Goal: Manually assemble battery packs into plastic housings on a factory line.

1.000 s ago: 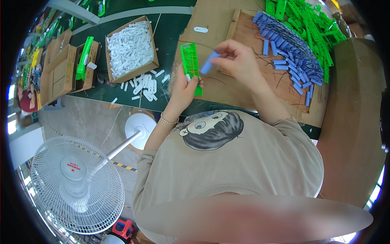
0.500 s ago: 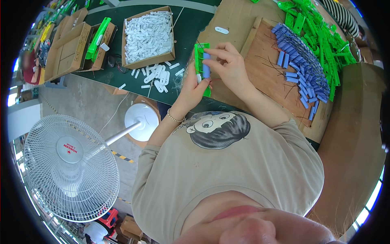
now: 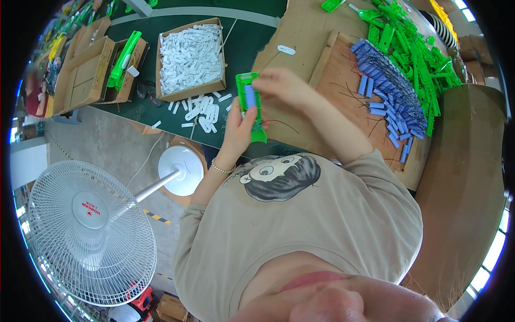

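My left hand (image 3: 237, 131) is closed around a long green plastic housing (image 3: 259, 134), holding it over the near edge of the table. A blue cylindrical cell (image 3: 250, 96) with thin wires lies lengthwise inside the housing. One wire loops out past the housing's right side. My right hand (image 3: 287, 88) is beside the housing's upper end; motion smears its fingers, so whether they grip anything is unclear. To the right, many blue cells with dark wires (image 3: 378, 70) lie on a wooden board (image 3: 343, 80), several of them loose at its near side.
Green housings (image 3: 413, 59) are heaped at the far right. A cardboard box (image 3: 219, 86) of small white plastic pieces stands left of my hands, with loose white pieces (image 3: 206, 115) before it. Further left are an open carton (image 3: 80, 80) and a white floor fan (image 3: 91, 231).
The blue cell now sits down inside the housing, where before my right fingers were on it at the housing's side. My right hand has lifted off toward the upper end.
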`<state>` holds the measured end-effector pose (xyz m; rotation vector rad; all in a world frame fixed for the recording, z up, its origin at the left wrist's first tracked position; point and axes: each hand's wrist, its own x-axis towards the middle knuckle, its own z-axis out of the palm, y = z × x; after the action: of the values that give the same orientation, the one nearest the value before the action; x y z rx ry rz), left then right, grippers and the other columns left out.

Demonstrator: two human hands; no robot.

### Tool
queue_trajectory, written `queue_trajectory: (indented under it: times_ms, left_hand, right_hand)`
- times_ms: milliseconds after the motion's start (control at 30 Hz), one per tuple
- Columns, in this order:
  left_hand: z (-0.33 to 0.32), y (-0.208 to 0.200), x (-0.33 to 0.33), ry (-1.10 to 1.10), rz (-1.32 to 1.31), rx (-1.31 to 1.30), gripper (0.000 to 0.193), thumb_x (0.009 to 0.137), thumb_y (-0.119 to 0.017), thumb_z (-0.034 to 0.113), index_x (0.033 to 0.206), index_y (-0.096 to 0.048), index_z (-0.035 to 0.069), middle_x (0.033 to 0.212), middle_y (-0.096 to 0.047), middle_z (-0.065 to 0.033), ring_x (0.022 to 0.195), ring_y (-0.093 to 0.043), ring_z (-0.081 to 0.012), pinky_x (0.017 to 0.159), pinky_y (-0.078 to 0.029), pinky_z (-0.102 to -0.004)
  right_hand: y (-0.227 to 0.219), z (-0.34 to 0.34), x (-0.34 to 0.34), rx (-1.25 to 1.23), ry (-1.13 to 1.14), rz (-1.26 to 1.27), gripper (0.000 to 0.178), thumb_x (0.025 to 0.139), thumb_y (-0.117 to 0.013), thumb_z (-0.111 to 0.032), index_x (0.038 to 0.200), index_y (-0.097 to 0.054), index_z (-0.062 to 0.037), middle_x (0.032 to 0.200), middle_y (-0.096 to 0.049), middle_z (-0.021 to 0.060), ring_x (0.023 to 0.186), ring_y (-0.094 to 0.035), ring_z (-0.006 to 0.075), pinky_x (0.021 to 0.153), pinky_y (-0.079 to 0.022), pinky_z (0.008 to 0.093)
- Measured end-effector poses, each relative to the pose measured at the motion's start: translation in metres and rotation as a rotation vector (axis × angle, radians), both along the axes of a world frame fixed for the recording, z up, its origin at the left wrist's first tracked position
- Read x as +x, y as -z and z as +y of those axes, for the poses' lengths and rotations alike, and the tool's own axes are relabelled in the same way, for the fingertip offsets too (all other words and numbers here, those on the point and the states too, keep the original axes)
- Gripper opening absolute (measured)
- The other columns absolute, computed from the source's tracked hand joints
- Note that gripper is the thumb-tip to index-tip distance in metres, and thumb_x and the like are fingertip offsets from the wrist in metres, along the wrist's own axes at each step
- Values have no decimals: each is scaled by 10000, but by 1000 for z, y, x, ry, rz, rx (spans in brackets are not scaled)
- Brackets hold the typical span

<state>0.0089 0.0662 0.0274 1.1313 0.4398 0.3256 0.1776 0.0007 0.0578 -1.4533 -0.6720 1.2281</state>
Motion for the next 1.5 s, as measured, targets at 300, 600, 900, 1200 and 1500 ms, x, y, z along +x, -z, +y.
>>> queue_trajectory:
  times_ms: [300,600,900,1200,1500]
  left_hand:
    - [20,-6,-13,-112,21,9,261,972,-426,149,1196,-368,29,993,-572,-139,811,-647,-224,703,-550,-325]
    - [16,8,-37,-146,-21,-145,287,953,-432,106,1217,-348,31,1009,-572,-132,797,-626,-196,713,-534,-322]
    - [18,9,-41,-275,-26,-48,316,950,-465,133,1224,-340,37,999,-574,-134,809,-631,-196,708,-537,-322]
    - [26,24,-70,-423,-6,-40,288,951,-478,134,1179,-349,14,1001,-566,-138,808,-635,-192,722,-529,-309]
    - [38,23,-79,-487,-3,-31,260,953,-478,137,1150,-359,16,1009,-565,-137,810,-626,-187,719,-528,-311]
  right_hand:
    - [46,19,281,-335,610,-1349,319,792,-612,-256,1062,-662,-95,902,-682,123,842,-650,283,751,-512,345]
    - [9,64,135,-318,-350,-1276,214,778,-622,-214,916,-682,-61,864,-673,140,825,-635,314,746,-507,392]
    - [0,153,51,247,-176,-1384,175,776,-655,-192,906,-691,-80,907,-651,131,874,-619,286,753,-498,380]
    - [33,197,40,-78,-475,-1615,150,753,-602,-117,862,-705,-123,890,-658,99,869,-622,304,740,-512,432]
    - [-15,165,27,280,-227,-876,102,755,-702,-113,833,-689,-48,975,-645,60,804,-605,170,731,-501,311]
